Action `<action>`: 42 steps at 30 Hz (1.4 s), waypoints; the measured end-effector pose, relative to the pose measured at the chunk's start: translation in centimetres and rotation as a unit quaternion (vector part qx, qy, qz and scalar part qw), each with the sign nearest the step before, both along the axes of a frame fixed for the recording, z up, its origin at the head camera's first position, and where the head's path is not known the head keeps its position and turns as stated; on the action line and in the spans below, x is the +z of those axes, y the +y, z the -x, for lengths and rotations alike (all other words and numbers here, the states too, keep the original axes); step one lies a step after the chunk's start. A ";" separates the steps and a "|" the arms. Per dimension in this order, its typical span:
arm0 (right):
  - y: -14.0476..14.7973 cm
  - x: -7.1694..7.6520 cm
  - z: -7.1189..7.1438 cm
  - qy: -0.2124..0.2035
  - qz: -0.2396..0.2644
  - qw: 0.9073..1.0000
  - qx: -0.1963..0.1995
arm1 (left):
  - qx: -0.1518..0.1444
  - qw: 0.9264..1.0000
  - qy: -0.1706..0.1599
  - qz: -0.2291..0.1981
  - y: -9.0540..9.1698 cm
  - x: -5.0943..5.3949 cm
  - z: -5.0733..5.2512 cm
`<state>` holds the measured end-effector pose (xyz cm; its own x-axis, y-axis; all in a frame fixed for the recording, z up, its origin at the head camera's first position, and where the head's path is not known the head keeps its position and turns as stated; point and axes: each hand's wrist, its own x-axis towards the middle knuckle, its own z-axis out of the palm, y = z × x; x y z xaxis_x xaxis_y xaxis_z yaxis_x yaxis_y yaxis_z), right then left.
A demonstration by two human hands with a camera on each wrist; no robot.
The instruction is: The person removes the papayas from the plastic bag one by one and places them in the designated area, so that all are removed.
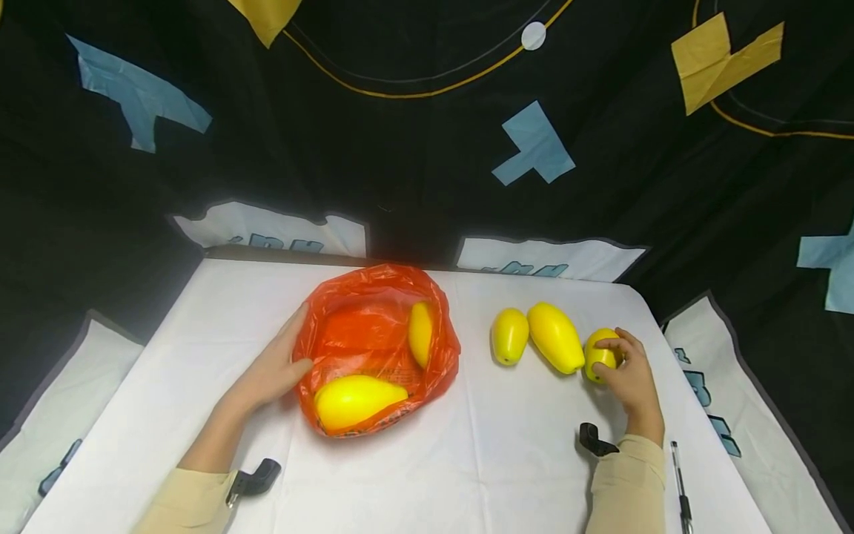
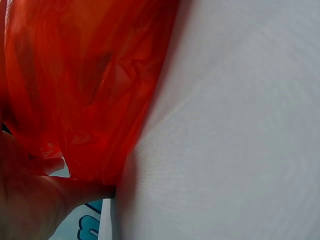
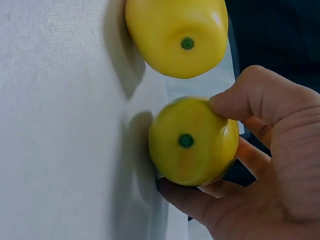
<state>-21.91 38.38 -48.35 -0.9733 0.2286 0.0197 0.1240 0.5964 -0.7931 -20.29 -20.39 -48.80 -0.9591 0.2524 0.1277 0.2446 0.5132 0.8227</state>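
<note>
A red plastic bag (image 1: 440,378) stands with its mouth wide open, two yellow fruits (image 1: 360,402) inside it. Against the bag's outer left side rests my left hand (image 1: 282,363), fingers and thumb fairly straight. The left wrist view has the hand (image 2: 30,195) touching the red bag (image 2: 95,90) from outside. My right hand (image 1: 626,371) grips an oval yellow fruit (image 1: 596,354), rightmost of three outside the bag. In the right wrist view, thumb and fingers curl round this fruit (image 3: 187,142), its green end spot facing the camera.
A longer yellow fruit (image 1: 554,337) and a shorter one (image 1: 510,337) lie left of the gripped fruit. A pen (image 1: 680,486) lies by the right forearm on the white table (image 1: 527,460). Behind hangs a black cloth (image 1: 414,170) with tape pieces.
</note>
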 end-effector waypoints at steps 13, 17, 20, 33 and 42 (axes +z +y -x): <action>-0.7 0.4 0.0 0.016 -0.013 1.000 0.014 | -0.008 1.000 0.014 0.003 -0.2 -0.1 0.0; -0.9 1.4 0.0 0.038 -0.064 0.997 0.002 | -0.009 1.000 0.012 0.003 -0.1 0.0 0.0; -1.2 2.5 0.0 0.060 -0.085 0.995 -0.005 | -0.011 1.000 0.012 -0.002 0.0 0.0 0.1; -5.5 8.5 0.4 0.179 -0.053 0.982 0.016 | -0.005 1.000 0.018 0.018 -0.2 0.0 0.3; -9.4 11.5 1.1 0.229 -0.057 0.967 0.101 | -0.002 1.000 0.010 0.015 -0.1 -0.3 0.1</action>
